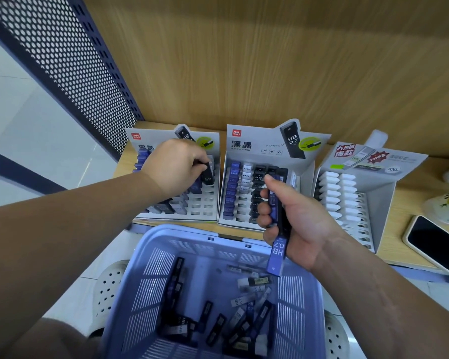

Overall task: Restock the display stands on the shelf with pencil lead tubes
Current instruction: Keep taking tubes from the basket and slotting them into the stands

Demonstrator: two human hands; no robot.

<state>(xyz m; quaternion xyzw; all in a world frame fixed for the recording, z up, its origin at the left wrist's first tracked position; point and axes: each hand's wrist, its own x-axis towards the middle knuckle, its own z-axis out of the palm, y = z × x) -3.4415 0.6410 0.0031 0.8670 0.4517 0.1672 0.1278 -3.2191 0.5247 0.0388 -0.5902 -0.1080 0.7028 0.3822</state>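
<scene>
Shelf: wooden shelf (405,211) with a wood back wall (270,60) and a dark side panel (62,55) full of little holes. I see three card stands in a row on it.
Left hand: my left hand (174,164) is curled round a black tube (208,174). It holds it just over the left stand (205,203), low end close to the slots.
Right hand: my right hand (301,221) grips a blue tube (276,255) marked HB 0.7, in the air between the basket (153,281) and the middle stand (244,145). I think a dark one sits beside it in the fist, but I cannot tell for sure.
Basket: it is blue and close to me, below the shelf edge. Lots of loose tubes (218,325) lie in the bottom.
Left stand slots: some on its left side are full. Many on its right side and front are bare.
Middle stand slots: the blue row looks full. The white and black rows have gaps.
Right stand: the right stand (379,200) has white tubes at the back and bare slots at the front.
Other things: a phone (436,244) lies on the shelf, far right.
How far: I would say about half done. Two tubes are in my hands, many wait in the basket, and many slots need filling.
</scene>
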